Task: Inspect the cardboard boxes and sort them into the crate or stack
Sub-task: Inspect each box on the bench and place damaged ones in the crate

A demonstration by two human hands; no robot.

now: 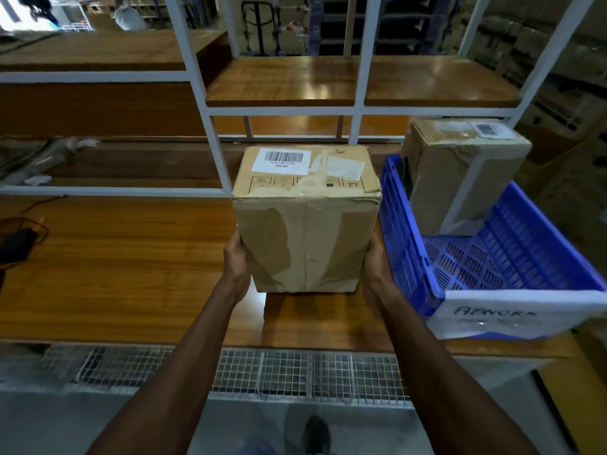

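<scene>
Boxes: two. One box (307,221) in the middle of the counter (131,257), second box (460,172) standing in the far end of the crate (512,257).
Crates: just one, blue, slotted walls, on the right side of the counter, right beside the middle box.
Hands: two, bare arms coming in from the near edge.
Left hand (237,257): palm flat against the box's left side low down, thumb on the near face. The rest of its grip is hidden behind the box, so can't tell how the fingers lie.
Right hand (374,259): same deal on the right side, pressed on low, fingers out of sight.
Box position: looks like it's sitting on the counter or barely off it, honestly can't tell which. It stands upright, long axis vertical, taped seam running down the near face.
Box labels: white barcode sticker on top, number under it reads something like 50/39, smaller print is too blurry. A second pale sticker beside it, unreadable. Row of printed handling symbols along the top's near edge.
Box condition: brown tape patches, crumpled top right corner.
Second box: upright too, barcode sticker on top, too small to read.
Crate writing: white band on the near wall, blurry text, maybe "ARNOK..."
Other stuff: white shelf frame (210,126) at the far side of the counter, black cable (19,241) at far left.
</scene>
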